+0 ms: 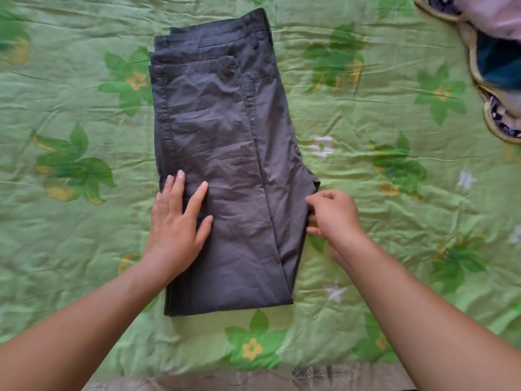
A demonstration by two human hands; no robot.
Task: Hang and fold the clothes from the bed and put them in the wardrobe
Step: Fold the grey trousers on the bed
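Dark grey cotton trousers lie folded on a green bedsheet printed with leaves and yellow flowers. It covers the bed, and the trousers sit in the middle of it, directly in front of the person. Their long axis runs straight away from the person: the fold is at the near end, and the waistband with its belt loops is at the far end. The leg hems are doubled back and stacked in steps at the far left.

The left hand rests flat on the near left part of the trousers, fingers straight and spread, pressing the cloth. The right hand has its fingers curled at the right edge and pinches the cloth there.

A heap of clothes, pink, teal and patterned, lies on the sheet at the far right corner, well apart from the trousers.
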